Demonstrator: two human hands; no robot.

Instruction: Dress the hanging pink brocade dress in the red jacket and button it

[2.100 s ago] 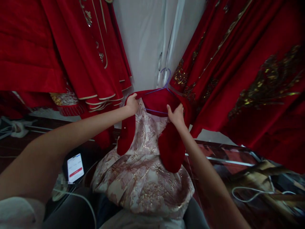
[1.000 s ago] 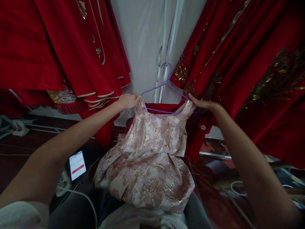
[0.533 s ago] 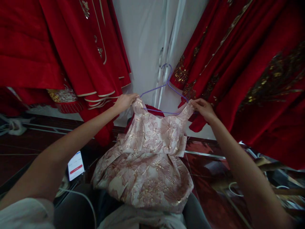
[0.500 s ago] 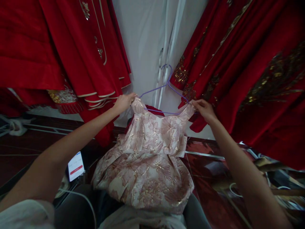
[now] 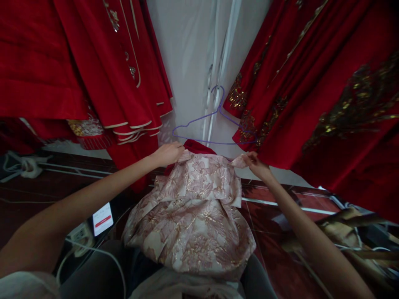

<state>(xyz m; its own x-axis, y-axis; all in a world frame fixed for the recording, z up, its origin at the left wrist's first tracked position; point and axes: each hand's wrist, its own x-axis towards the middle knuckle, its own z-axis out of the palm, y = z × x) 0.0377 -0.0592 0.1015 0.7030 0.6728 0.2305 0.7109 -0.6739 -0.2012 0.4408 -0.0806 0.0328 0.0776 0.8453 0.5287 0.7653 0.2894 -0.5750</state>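
Below the hanger (image 5: pixel 215 143), left hand (image 5: pixel 168 153) and right hand (image 5: pixel 254 162) pinch the dress (image 5: pixel 193 216) straps.

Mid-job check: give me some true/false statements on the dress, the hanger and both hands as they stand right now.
1. The pink-gold dress is off the purple hanger. True.
2. The left hand grips the hanger. False: it grips one shoulder of the dress, and the hanger sits above it, untouched.
3. The right hand pinches the dress's other shoulder strap. True.
4. The phone has a dark screen. False: it is lit, white with a red band.
5. Blue garments hang on both sides. False: the hanging garments are red with gold trim.
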